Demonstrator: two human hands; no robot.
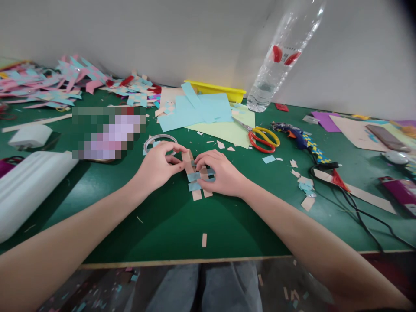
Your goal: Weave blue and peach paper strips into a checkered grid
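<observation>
Between my hands is a small weave of light blue and peach paper strips (pixel 194 177), just above the green table. My left hand (pixel 160 164) pinches the upper end of a peach strip between thumb and fingertips. From the other side, my right hand (pixel 222 173) grips the weave with thumb and fingers, hiding part of it. Loose strip ends stick out below my right thumb. Just behind my left hand lies a roll of clear tape (pixel 149 141). A small peach paper piece (pixel 204 240) lies near the table's front edge.
Scissors with red and yellow handles (pixel 262 138) lie behind my right hand. Blue paper sheets (pixel 208 108), a yellow tray (pixel 224 92) and a water bottle (pixel 276 65) stand along the wall. Paper strips (pixel 69 82) pile up at back left. Black cables (pixel 354 206) run at right.
</observation>
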